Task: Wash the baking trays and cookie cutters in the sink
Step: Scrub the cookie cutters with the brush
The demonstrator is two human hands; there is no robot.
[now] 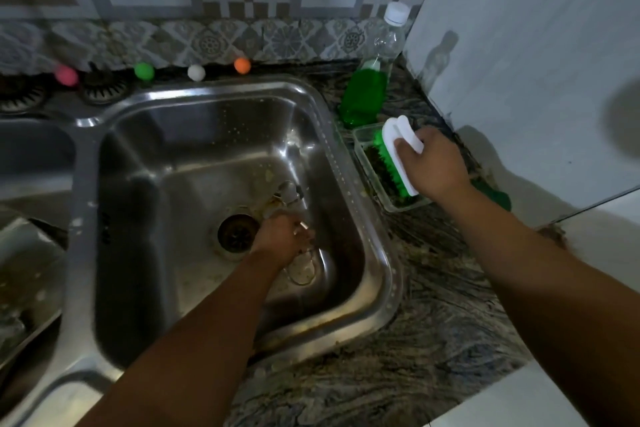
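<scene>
My left hand is down in the steel sink, beside the drain, and its fingers curl round a metal cookie cutter lying on the sink floor. Another small metal cutter lies just beyond it. My right hand grips the white handle of a scrub brush with green bristles, which sits in a clear plastic container on the counter to the right of the sink. The baking trays are hard to make out; a dim metal shape lies in the left basin.
A clear bottle of green dish soap stands behind the container near the wall corner. Pink, green, white and orange balls line the back ledge. A green scouring pad lies behind my right wrist on the marbled counter.
</scene>
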